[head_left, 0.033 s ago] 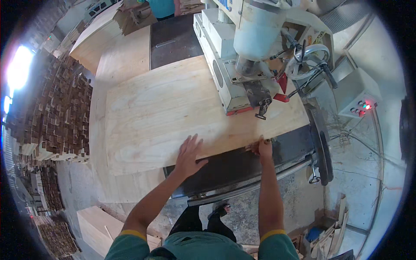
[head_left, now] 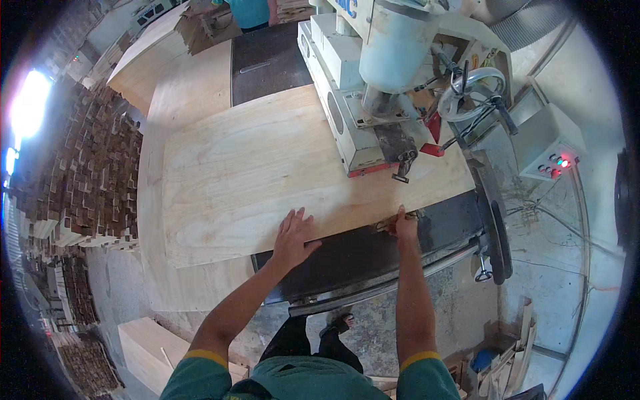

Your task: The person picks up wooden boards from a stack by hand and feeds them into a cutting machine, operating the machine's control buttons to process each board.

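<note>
A large pale plywood sheet (head_left: 247, 180) lies flat across the dark machine table (head_left: 340, 263), under the head of a big woodworking machine (head_left: 360, 133). My left hand (head_left: 292, 241) rests palm down near the sheet's front edge, fingers stretched out and thumb apart. Further right, my right hand (head_left: 405, 225) is closed at that same edge, thumb on top and the other fingers curled low, partly hidden. Beside those fingers, a small brownish piece (head_left: 387, 225) sits at the edge; its kind cannot be made out.
A curved metal rail (head_left: 360, 293) runs along the table's front. Handwheel (head_left: 467, 93) and control box (head_left: 553, 143) with lit buttons stand right. Stacked wood blocks (head_left: 80, 167) fill the left. Another person (head_left: 250, 13) stands at the far side. Wood offcuts (head_left: 510, 360) lie lower right.
My left hand has shifted very slightly right, and my right thumb reaches a little further over the edge. The machine looks unmoved.
</note>
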Tool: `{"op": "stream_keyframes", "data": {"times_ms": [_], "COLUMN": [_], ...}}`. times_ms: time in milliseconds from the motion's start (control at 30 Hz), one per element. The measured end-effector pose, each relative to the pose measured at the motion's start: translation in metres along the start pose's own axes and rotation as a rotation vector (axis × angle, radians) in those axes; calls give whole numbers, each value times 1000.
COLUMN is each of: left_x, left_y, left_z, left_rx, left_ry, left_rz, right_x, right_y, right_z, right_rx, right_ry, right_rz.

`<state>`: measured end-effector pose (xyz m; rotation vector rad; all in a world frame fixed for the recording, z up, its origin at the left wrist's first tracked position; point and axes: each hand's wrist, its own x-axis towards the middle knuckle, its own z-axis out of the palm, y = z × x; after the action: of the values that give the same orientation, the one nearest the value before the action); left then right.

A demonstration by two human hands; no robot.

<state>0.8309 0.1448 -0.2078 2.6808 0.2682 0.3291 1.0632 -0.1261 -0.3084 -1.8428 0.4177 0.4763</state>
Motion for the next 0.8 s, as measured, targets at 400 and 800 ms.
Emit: {"op": "stream_keyframes", "data": {"times_ms": [400, 800], "left_x": [60, 140], "left_y": [-58, -117], "left_z": [31, 32], "left_rx": [225, 309], "left_ry": [-2, -47], "left_rz": [28, 4], "right_x": [-131, -134], "right_y": [52, 54], "right_z": [28, 41], "right_rx": [-295, -483], "right_ry": [219, 337], "right_rz": [-718, -918]}}
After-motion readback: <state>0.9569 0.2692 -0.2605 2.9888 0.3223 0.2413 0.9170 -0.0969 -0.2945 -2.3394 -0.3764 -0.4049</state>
